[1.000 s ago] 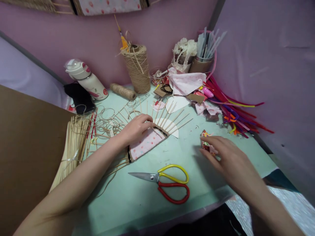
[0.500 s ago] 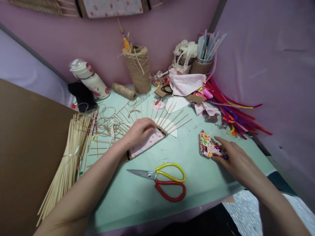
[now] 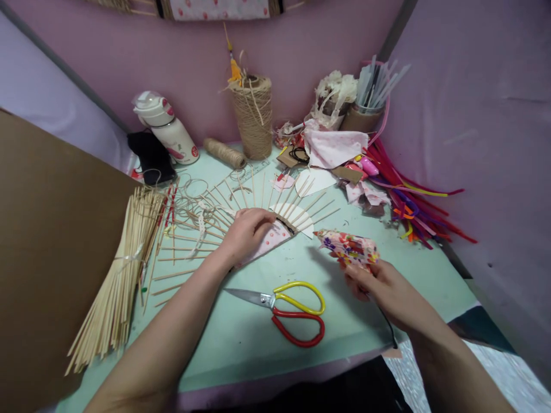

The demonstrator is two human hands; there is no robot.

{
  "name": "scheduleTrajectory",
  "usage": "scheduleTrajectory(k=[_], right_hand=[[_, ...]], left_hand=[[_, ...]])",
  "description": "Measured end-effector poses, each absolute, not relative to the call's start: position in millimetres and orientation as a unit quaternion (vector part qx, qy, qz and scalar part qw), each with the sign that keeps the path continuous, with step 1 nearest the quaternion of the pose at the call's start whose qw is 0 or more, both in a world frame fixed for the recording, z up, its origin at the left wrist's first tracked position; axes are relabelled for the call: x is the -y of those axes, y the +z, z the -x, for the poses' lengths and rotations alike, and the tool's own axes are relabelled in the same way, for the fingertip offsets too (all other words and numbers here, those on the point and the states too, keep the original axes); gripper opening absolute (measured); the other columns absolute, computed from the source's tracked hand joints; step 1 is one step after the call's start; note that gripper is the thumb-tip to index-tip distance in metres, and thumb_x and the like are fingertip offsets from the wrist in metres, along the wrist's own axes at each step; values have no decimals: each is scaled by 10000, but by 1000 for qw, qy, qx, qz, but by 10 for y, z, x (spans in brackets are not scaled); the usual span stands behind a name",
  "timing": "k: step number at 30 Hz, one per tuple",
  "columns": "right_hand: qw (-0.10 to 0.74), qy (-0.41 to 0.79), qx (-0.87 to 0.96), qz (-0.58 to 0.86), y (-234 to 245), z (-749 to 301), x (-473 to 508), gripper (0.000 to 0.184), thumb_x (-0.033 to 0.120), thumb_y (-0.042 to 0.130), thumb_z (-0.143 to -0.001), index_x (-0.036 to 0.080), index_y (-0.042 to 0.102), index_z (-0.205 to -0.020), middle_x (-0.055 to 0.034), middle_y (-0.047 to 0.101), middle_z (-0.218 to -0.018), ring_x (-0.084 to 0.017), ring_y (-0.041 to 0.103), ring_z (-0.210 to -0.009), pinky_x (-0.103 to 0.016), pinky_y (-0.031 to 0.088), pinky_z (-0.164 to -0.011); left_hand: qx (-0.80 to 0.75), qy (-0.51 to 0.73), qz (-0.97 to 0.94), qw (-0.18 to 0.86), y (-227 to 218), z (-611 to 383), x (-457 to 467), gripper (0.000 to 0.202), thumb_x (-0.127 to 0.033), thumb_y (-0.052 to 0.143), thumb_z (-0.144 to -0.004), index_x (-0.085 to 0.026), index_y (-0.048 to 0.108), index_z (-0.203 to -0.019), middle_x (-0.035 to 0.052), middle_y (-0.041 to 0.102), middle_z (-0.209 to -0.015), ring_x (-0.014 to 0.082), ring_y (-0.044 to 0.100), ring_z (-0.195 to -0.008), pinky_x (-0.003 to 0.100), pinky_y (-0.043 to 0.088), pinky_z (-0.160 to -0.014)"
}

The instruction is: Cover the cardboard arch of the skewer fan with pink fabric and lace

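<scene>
My right hand [image 3: 370,281] is wrapped round the handle of a flower-patterned glue gun [image 3: 349,245], held above the table with its nozzle towards the left. A dark cord hangs beneath that hand. On the table lies a half-round fan [image 3: 272,240] with thin wooden sticks spreading from a pink-dotted cloth band. My left hand [image 3: 252,228] holds it from above, fingers bent over the band and partly hidden. Scissors [image 3: 269,300] with one yellow and one red handle lie nearer me, touched by neither hand.
Bundled wooden sticks [image 3: 116,275] lie at the left beside a brown board [image 3: 47,241]. A bottle [image 3: 167,129], a twine spool [image 3: 253,117] and a twine roll [image 3: 224,152] are at the back. Coloured pipe cleaners [image 3: 413,195] and cloth scraps [image 3: 336,146] fill the back right.
My right hand has picked up the glue gun from the table, turned it and brought it left towards the fan. My left hand stays on the fan. The view has shifted slightly.
</scene>
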State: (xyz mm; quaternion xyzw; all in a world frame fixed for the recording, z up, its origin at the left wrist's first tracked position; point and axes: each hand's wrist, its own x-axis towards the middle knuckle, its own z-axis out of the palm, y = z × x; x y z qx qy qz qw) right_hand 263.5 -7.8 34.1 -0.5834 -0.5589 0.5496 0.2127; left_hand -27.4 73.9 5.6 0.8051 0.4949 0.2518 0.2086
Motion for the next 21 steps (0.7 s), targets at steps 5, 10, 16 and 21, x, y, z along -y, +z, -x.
scheduleTrajectory(k=[5, 10, 16, 21], right_hand=[[206, 591, 536, 567, 248, -2395, -2, 562, 711, 434, -847, 184, 515, -669, 19, 472, -547, -114, 432, -517, -251, 342, -494], [191, 590, 532, 576, 250, -2313, -48, 558, 694, 414, -866, 173, 547, -715, 9, 503, -564, -115, 439, -493, -258, 330, -479], [165, 600, 520, 586, 278, -2266, -118, 585, 724, 406, -847, 167, 546, -736, -7, 536, -628, -100, 440, -451, -262, 317, -453], [154, 598, 515, 594, 296, -2241, -174, 612, 741, 431, -819, 151, 592, -857, 5, 532, -620, -104, 436, -421, -266, 303, -423]], left_hand=[[-495, 251, -801, 224, 47, 254, -729, 127, -212, 515, -922, -224, 632, -971, 25, 717, -1058, 192, 638, -1013, 405, 417, -951], [-502, 258, -791, 237, 38, 263, -728, 139, -213, 518, -921, -235, 645, -973, 17, 718, -1042, 191, 638, -999, 396, 434, -936], [-508, 259, -780, 256, 61, 260, -727, 138, -199, 518, -919, -224, 644, -970, 15, 721, -1013, 189, 635, -983, 390, 441, -925], [-509, 262, -776, 265, 38, 267, -732, 137, -207, 515, -925, -223, 644, -965, 23, 720, -1001, 188, 637, -956, 378, 451, -898]])
